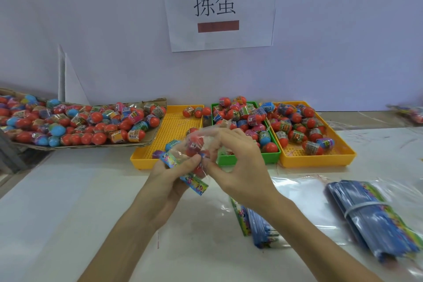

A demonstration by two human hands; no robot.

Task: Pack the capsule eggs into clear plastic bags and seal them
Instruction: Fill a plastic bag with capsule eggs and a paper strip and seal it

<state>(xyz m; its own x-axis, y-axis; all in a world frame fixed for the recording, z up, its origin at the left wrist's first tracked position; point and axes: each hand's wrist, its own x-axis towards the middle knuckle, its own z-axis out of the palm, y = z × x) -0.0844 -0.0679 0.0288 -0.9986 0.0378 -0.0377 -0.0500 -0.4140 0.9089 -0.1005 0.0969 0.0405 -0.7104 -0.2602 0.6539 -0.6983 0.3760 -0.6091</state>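
Above the white table, both hands hold a clear plastic bag with several red capsule eggs inside and a colourful printed header card. My left hand grips the bag from below, thumb pressed near its mouth. My right hand pinches the bag's edge from the right. Loose capsule eggs fill the green tray. More eggs lie in the right yellow tray, and a few sit in the left yellow tray.
A cardboard tray heaped with capsule eggs sits at the left. Bundles of blue header cards and empty clear bags lie on the table at the right. A paper sign hangs on the wall behind.
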